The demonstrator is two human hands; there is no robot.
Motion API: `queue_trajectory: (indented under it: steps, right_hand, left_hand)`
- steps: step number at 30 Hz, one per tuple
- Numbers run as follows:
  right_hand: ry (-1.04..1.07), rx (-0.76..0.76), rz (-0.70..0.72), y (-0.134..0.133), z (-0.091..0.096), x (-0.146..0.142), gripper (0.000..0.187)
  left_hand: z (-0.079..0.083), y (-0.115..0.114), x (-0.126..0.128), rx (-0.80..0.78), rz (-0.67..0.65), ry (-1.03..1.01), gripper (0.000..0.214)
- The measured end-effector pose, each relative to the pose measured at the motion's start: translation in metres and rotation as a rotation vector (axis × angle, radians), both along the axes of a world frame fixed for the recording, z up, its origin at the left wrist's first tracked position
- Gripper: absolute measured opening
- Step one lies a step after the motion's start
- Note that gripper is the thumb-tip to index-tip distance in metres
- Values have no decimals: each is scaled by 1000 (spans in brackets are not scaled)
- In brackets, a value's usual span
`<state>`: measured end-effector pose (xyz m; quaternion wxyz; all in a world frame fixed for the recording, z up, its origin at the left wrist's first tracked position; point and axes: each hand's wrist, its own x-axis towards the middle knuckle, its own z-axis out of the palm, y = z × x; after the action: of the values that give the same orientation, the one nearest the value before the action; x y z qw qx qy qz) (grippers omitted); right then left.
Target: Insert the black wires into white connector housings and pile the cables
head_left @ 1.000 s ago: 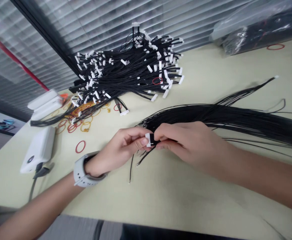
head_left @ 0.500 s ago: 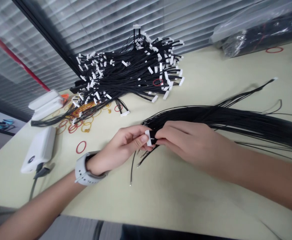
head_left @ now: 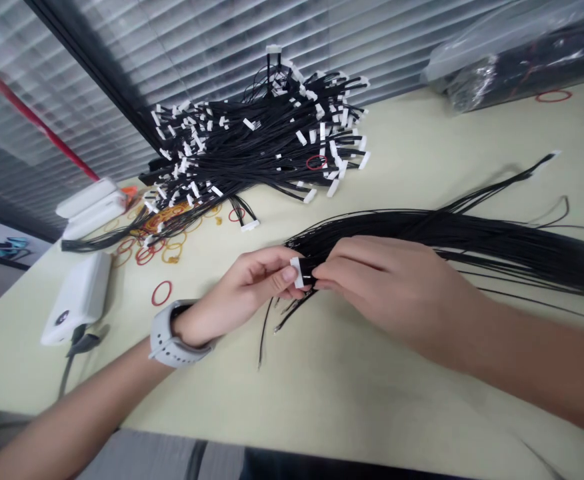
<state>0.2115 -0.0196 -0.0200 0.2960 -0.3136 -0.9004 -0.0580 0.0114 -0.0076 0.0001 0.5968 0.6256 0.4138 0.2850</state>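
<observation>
My left hand (head_left: 245,283) pinches a small white plastic wire connector (head_left: 297,272) between thumb and fingers. My right hand (head_left: 382,283) sits just to its right, its fingertips pinching the black wires (head_left: 309,267) where they meet the connector. Those wires belong to a long loose bundle of thin black wires (head_left: 452,237) running right across the bench under my right hand. A few thin wire ends (head_left: 267,330) hang below my hands. Behind them lies a large heap of black wire harnesses (head_left: 257,140) with white connectors.
Rubber bands (head_left: 161,293) lie near my left wrist, which wears a grey watch (head_left: 177,335). A white power bank (head_left: 77,300) with a cable sits at left, beside white boxes (head_left: 92,209). A plastic bag of wires (head_left: 517,60) lies at the back, against window blinds (head_left: 222,40).
Both hands and the connector have risen slightly in the view. The grip on the connector and wires looks the same.
</observation>
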Motion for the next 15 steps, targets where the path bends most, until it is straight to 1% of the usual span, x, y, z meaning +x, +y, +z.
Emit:
queue_trajectory:
  steps: [3,8,15]
  right_hand:
    - [63,43,-8,0,-3,-1,21]
    - [23,31,-13,0,-3,-1,19]
    - [-13,26,35,-1,1,-2,27]
  left_hand:
    - [1,-1,1,0,5,8,10]
    - [1,-1,1,-9,10,11,9]
    - [1,-1,2,-32,-9,-1,8]
